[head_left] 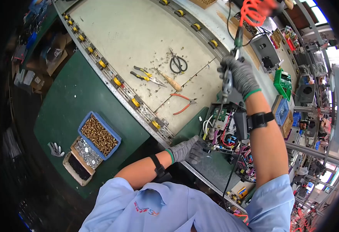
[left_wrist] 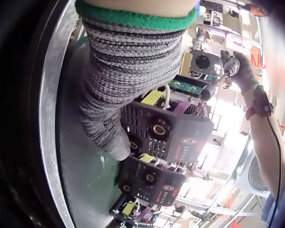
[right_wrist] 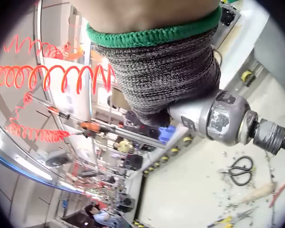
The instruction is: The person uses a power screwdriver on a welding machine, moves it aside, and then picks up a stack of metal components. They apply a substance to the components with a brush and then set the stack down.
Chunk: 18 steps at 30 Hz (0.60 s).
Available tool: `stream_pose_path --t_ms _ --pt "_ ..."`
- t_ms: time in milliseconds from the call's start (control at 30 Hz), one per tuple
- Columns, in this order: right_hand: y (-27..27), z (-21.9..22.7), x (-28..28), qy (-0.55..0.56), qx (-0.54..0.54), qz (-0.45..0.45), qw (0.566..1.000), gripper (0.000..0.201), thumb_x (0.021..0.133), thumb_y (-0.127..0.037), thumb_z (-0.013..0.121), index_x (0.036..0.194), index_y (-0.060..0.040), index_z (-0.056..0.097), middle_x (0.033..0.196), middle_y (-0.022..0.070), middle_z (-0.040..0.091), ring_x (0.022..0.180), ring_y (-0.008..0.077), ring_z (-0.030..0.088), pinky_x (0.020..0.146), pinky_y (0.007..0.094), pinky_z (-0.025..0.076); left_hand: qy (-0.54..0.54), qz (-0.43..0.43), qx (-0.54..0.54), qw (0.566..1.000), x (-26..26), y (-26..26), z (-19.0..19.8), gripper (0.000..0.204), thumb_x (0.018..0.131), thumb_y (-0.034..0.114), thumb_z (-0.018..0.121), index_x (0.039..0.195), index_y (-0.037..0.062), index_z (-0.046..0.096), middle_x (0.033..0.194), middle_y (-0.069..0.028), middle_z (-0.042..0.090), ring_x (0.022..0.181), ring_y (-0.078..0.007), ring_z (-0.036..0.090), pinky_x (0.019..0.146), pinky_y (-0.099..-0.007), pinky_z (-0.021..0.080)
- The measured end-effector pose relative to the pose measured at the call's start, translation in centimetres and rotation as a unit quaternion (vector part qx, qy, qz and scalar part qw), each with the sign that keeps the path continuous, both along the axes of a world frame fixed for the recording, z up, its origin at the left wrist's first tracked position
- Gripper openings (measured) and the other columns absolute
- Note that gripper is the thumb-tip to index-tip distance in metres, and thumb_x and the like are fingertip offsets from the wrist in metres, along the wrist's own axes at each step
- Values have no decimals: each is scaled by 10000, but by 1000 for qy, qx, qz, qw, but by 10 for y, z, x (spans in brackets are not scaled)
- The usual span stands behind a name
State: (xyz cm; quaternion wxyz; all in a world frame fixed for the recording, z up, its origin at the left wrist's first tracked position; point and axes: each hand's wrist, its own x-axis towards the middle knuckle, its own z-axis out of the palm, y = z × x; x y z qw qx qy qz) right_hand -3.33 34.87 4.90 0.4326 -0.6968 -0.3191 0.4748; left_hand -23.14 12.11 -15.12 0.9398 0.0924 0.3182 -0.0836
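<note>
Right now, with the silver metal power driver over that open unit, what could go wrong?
The silver metal power driver in the gray-gloved right hand points down toward the open unit; a slip might scratch the green circuit board or catch the white cables. The gray-gloved left hand is at the black slotted front panel, so a sudden twist could jolt the unit against its fingers.

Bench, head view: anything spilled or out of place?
Yes. Small loose bits are strewn over the pale worktop around the scissors and pliers, uncontained; can't tell if spilled or offcuts. Also, what looks like a crumpled grey glove lies alone on the green table beside the parts bins. No damage stands out.
</note>
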Motion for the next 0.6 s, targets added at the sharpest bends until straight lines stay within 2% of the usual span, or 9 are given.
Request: stream_pose_path --t_ms 33,100,133,167,233,267,400,467,600 --pt "-7 -16 0 -43 -42 -12 998 286 858 -126 738 1056 -20 561 821 103 659 708 239 709 562 371 592 1 4 -3 1000 5 -5 -3 1068 885 876 293 1452 -18 437 1236 -242 635 1052 -391 653 930 -536 518" --pt "-19 -40 -2 -92 -75 -18 993 278 861 -114 728 1061 -30 555 813 101 654 679 230 697 539 376 583 -30 53 -94 994 15 -14 -4 1075 885 878 281 1473 -13 408 1301 -254 595 1069 -400 640 926 -548 512" --pt "-22 -49 -1 -140 -103 -27 984 272 863 -103 718 1067 -41 549 805 99 648 649 220 684 516 381 573 -21 55 -124 991 23 -15 -5 1044 888 879 243 1460 28 438 1342 -238 572 1100 -407 629 930 -547 510" --pt "-25 -54 -2 -140 -106 -24 984 272 863 -103 718 1067 -41 549 805 99 648 649 220 684 516 381 573 -20 58 -126 990 30 -16 -3 1044 888 879 243 1460 28 438 1342 -238 572 1100 -407 629 930 -547 510" --pt "-28 -62 -3 -175 -123 -61 975 266 837 -97 740 1058 -79 592 810 59 650 632 188 673 540 352 562 -22 140 -111 984 40 -16 1 986 902 866 228 1424 66 478 1299 -207 604 1090 -407 633 933 -559 506" --pt "-28 -69 -1 -194 -134 -55 970 283 822 -139 753 1056 -83 604 804 66 658 637 176 670 580 360 561 -26 146 -128 981 41 -13 2 932 911 859 219 1392 115 508 1254 -172 631 1072 -379 640 917 -564 508" --pt "-23 -89 3 -284 -156 -16 946 324 797 -216 767 1058 -90 622 808 96 673 658 193 685 625 370 562 -48 167 -136 975 40 -12 5 891 908 862 239 1369 162 542 1212 -108 664 1028 -315 658 904 -562 509" --pt "-23 -97 5 -332 -180 -19 926 357 761 -263 768 1053 -105 634 819 112 685 681 232 698 673 387 559 -65 267 -167 947 47 -16 5 840 908 858 268 1368 219 562 1210 -39 680 1018 -254 669 870 -537 532" --pt "-26 -127 23 -404 -191 -21 894 342 729 -239 758 1031 -127 640 806 92 690 711 270 707 708 405 556 -75 259 -139 953 35 -2 29 804 912 845 310 1384 244 563 1210 3 688 1031 -218 669 837 -516 550"
